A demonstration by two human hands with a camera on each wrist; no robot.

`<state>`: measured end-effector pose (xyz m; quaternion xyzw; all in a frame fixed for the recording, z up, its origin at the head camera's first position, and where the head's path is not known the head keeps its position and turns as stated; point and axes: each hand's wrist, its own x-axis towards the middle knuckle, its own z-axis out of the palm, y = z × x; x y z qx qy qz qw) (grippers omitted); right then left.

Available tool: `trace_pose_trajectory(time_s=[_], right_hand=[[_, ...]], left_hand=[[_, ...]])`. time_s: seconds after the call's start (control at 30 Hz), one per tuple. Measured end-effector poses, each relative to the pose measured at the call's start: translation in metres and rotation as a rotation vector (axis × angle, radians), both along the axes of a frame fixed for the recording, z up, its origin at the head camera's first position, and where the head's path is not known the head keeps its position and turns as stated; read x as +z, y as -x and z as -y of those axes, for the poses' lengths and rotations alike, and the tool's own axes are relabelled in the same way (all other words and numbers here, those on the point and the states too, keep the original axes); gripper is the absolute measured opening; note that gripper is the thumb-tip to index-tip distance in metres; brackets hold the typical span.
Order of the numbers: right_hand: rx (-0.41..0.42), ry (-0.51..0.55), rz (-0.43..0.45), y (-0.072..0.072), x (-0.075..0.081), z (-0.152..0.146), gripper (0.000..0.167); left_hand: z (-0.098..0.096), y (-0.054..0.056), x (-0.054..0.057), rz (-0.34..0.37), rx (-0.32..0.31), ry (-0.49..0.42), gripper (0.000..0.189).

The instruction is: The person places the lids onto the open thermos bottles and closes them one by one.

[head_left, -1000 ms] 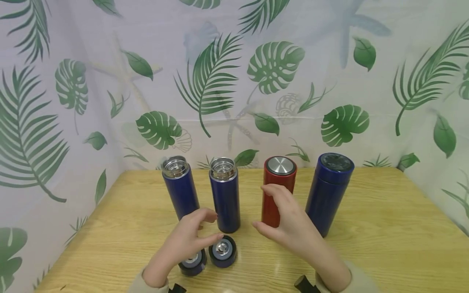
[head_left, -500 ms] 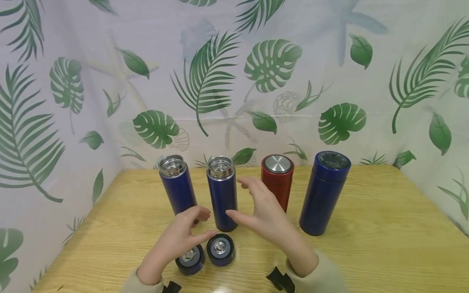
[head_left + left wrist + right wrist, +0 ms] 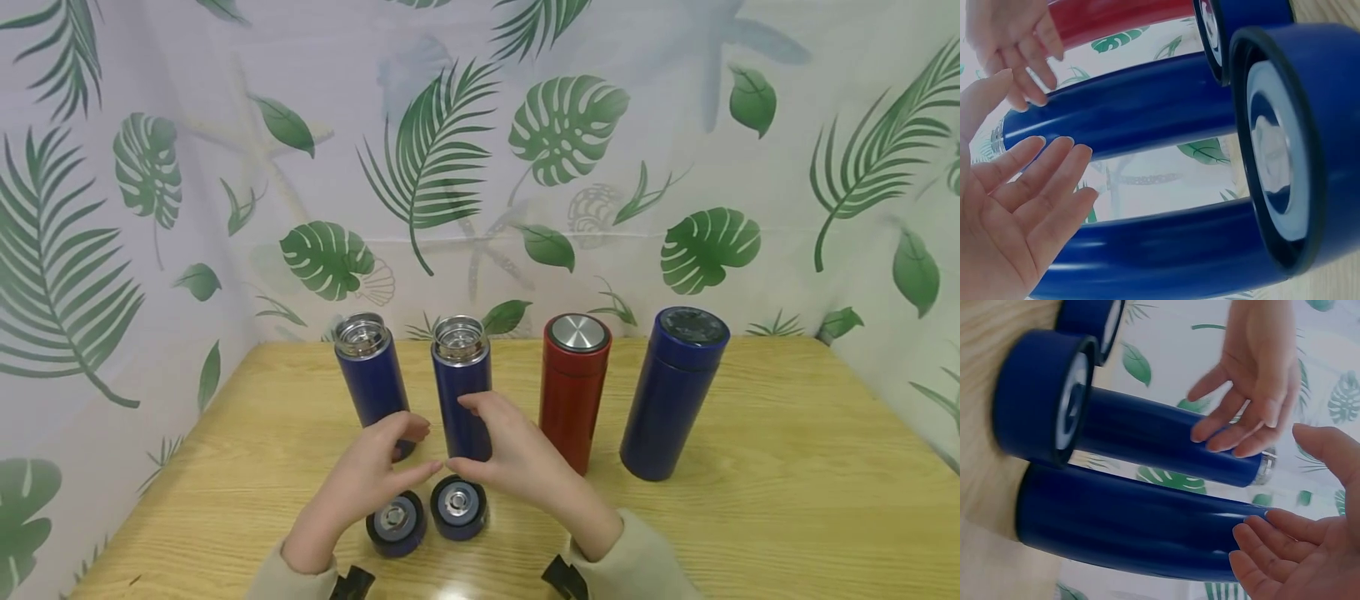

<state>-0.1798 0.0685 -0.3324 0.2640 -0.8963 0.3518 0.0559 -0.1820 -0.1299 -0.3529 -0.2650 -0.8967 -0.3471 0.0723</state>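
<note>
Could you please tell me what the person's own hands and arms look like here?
The left hand and right hand are bare, with no gloves or rings visible. The left sleeve and right sleeve are plain pale beige. A small black fitting shows by the left cuff, another by the right.
</note>
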Motion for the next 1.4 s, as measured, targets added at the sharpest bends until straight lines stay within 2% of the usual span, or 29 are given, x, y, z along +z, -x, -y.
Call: trace_pose_trajectory(time_s=[0.13, 0.33, 0.53, 0.8, 1.13, 1.4], right_hand=[[0.029, -0.032, 0.027, 0.003, -0.007, 0.002, 0.060], [0.067, -0.079, 0.024, 0.008, -0.019, 0.007, 0.058], [0.076, -0.164, 0.032, 0.011, -0.029, 0.012, 0.061], [0.122, -0.232, 0.065, 0.012, -0.042, 0.017, 0.063], [0.143, -0.278, 0.096, 0.013, -0.051, 0.022, 0.062], [0.175, -0.398, 0.123, 0.011, -0.055, 0.024, 0.069]], left_hand=[[0.002, 0.000, 0.002, 0.009, 0.018, -0.003, 0.035], [0.006, 0.002, 0.002, 0.011, 0.037, 0.007, 0.038], [0.007, 0.002, 0.002, -0.006, 0.036, 0.014, 0.038], [0.007, 0.001, 0.004, 0.014, 0.049, 0.024, 0.039], [0.007, 0.002, 0.004, -0.009, 0.029, 0.022, 0.039], [0.007, 0.001, 0.005, 0.013, 0.027, 0.021, 0.038]])
